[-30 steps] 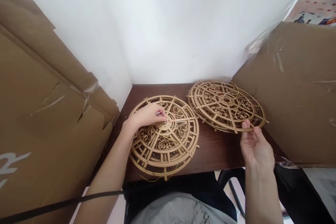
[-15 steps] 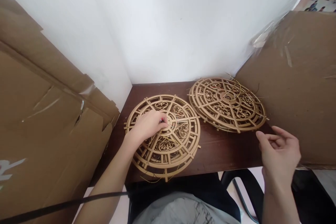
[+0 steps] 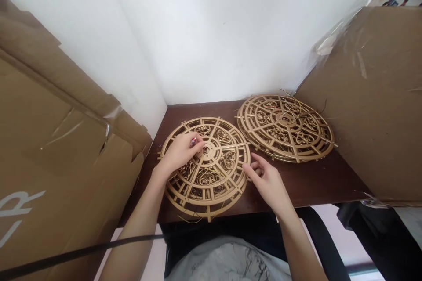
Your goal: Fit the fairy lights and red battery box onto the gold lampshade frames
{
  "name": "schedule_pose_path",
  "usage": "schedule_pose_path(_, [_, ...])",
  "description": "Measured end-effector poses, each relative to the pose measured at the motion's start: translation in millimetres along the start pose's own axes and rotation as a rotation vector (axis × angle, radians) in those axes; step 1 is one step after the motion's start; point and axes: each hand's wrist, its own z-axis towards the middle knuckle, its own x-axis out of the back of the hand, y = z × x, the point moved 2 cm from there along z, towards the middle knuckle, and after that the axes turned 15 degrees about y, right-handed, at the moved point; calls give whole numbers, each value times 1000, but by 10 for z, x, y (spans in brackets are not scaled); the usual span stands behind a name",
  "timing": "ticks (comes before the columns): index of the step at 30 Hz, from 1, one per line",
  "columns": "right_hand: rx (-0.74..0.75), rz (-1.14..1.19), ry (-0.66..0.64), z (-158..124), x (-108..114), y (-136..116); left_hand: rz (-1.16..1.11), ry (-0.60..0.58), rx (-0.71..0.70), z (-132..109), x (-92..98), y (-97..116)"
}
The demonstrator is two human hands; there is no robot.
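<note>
A gold openwork round panel (image 3: 227,160) with scrolled ornaments and spokes lies on the dark wooden table, more panel layers showing below it. My left hand (image 3: 181,151) is closed over its upper left part, near the centre ring. Between those fingers a small red object (image 3: 193,142) shows; its kind I cannot make out. By the panel's right rim is my right hand (image 3: 268,180), thumb and fingers apart, with nothing visible in it. Whether it touches the rim is unclear. Thin gold wires (image 3: 189,219) stick out at the panel's lower edge.
At the back right lies a second stack of gold round panels (image 3: 286,129), with loose wires on top. Large cardboard boxes (image 3: 66,149) flank the table (image 3: 296,184) on the left and right. A white wall (image 3: 227,35) rises behind. A black strap (image 3: 82,248) crosses at lower left.
My right hand has moved left, from beyond the back stack to the near panel's right rim. My left hand has shifted slightly left and up, showing more of the red object.
</note>
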Motion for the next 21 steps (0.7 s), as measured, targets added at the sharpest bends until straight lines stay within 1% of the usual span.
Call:
schedule_pose_path(2, [-57, 193, -17, 6, -39, -22, -46, 44, 25, -10, 30, -26])
schedule_pose_path(4, [-104, 362, -31, -10, -59, -95, -71, 81, 36, -21, 60, -42])
schedule_pose_path(7, [-139, 535, -25, -60, -72, -248, -95, 141, 32, -42, 105, -34])
schedule_pose_path(10, [-176, 672, -118, -114, -101, -355, -106, 192, 23, -70, 142, 7])
schedule_pose_path(12, [-187, 718, -153, -140, -111, -375, -112, 225, 30, -94, 163, 39])
schedule_pose_path(15, [-191, 738, -122, -161, -104, -345, -105, 263, 32, -135, 190, 77])
schedule_pose_path(21, [-221, 774, -85, -193, -106, -274, -5, 236, -83, -210, 187, 115])
